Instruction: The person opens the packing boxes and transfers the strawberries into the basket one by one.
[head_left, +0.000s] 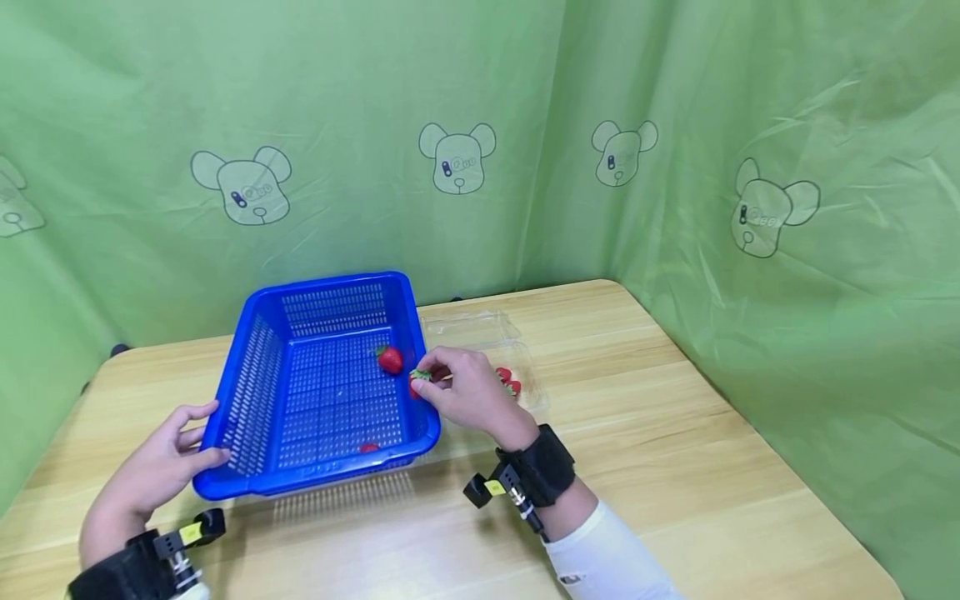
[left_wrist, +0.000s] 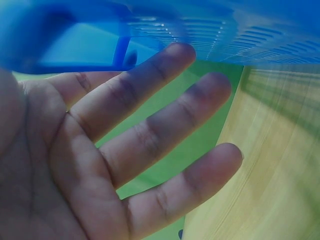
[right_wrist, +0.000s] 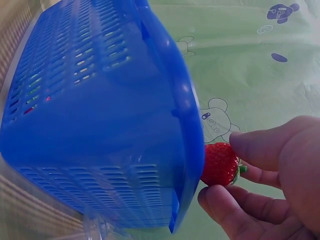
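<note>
A blue plastic basket (head_left: pixel 341 400) stands on the table, its near end apparently raised above its shadow. My left hand (head_left: pixel 161 458) holds the basket's left rim, thumb over the edge; in the left wrist view the other fingers (left_wrist: pixel 165 135) spread along the outside. At the right rim, my right hand (head_left: pixel 468 392) pinches a strawberry (right_wrist: pixel 220 163) by its leafy end, tip toward the basket. Inside lie one whole strawberry (head_left: pixel 390 360) and another strawberry (head_left: pixel 369 447) partly hidden by the near wall.
Right of the basket, a clear plastic box (head_left: pixel 532 379) with its lid (head_left: pixel 468 329) folded back holds several strawberries (head_left: pixel 513 387), partly behind my right hand. Green curtains (head_left: pixel 517 208) enclose the wooden table (head_left: pixel 637 433) at the back and sides.
</note>
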